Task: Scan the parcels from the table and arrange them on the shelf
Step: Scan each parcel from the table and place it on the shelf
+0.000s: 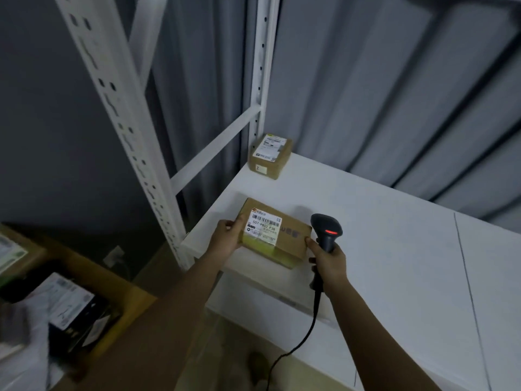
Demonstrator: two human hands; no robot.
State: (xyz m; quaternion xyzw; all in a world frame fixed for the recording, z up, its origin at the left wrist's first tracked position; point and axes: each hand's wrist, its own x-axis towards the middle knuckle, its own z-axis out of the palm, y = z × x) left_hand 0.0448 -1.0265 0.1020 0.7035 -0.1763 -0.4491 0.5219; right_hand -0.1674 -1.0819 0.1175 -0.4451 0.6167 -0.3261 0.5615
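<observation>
Left hand (228,235) on rectangular cardboard parcel (275,232)

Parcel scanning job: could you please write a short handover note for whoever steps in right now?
Left hand grips the left end of the cardboard parcel, at the shelf front edge.
Right hand holds the scanner, red light on, one finger touching the parcel's right end.
Done: one labelled box already sits in the shelf's back corner.
Left: release this parcel, then scan and shelve the parcels on the table at lower left.
</observation>
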